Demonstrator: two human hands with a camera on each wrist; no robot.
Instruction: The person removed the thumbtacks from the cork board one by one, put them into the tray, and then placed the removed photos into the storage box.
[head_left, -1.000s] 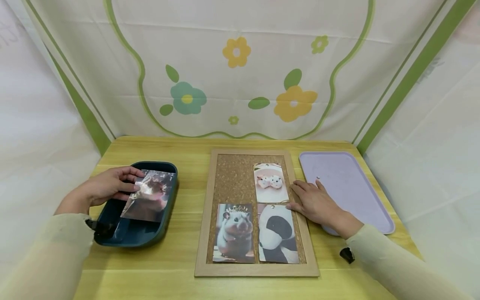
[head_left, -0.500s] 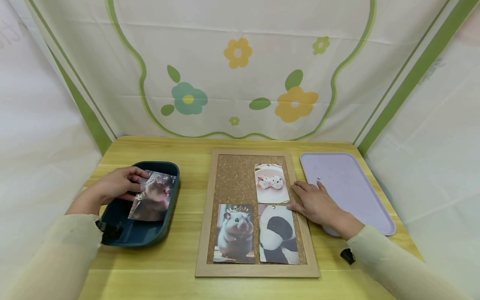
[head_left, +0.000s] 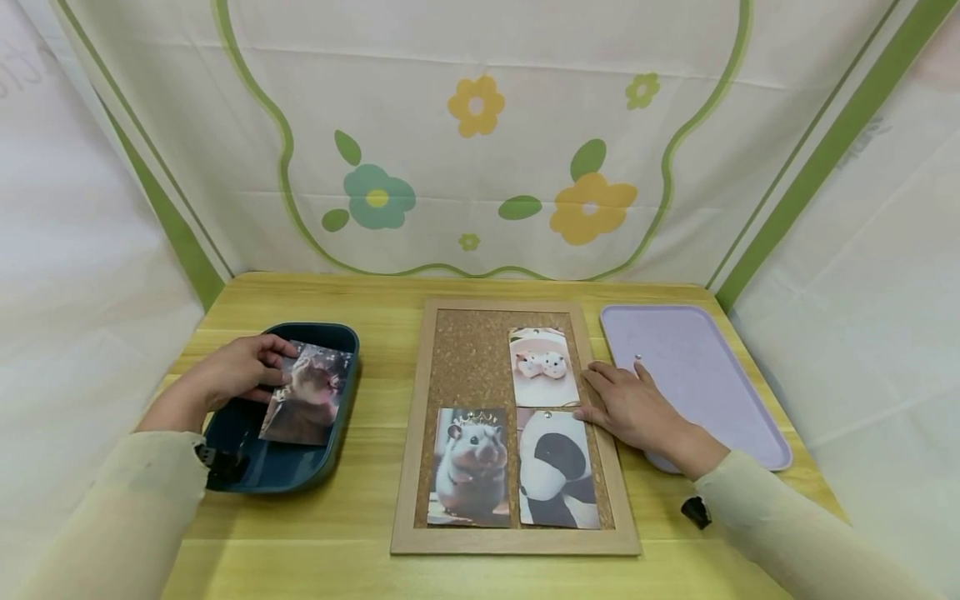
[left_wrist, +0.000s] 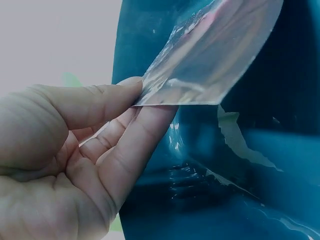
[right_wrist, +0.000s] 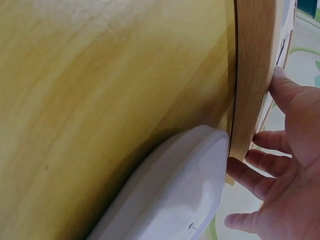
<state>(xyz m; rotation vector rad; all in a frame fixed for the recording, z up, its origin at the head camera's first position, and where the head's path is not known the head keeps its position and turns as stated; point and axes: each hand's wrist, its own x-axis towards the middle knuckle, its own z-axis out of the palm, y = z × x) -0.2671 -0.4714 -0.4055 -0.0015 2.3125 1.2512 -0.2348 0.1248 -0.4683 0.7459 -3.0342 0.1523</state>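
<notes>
Over the dark teal bin (head_left: 285, 473) at the left, my left hand (head_left: 236, 371) pinches the left edge of a glossy photo card (head_left: 306, 400) between thumb and fingers. The left wrist view shows the thumb on one face of the card (left_wrist: 200, 75), fingers behind it. My right hand (head_left: 633, 408) rests on the right side of a wood-framed corkboard (head_left: 468, 350), fingers spread and relaxed. In the right wrist view its fingertips touch the wooden frame (right_wrist: 255, 70). Pinned on the board are a card of two white animals (head_left: 542, 375), a crowned hamster card (head_left: 470, 471) and a panda card (head_left: 557, 475).
A lilac tray (head_left: 697, 375) lies right of the board, partly behind my right hand, with a small pin (head_left: 637, 357) on it. The upper left of the cork is bare. A flowered cloth (head_left: 420, 100) hangs behind the yellow wooden table (head_left: 337, 554).
My left hand has shifted slightly right with the photo card over the bin, mostly in the first half second. The right hand stays on the board's frame.
</notes>
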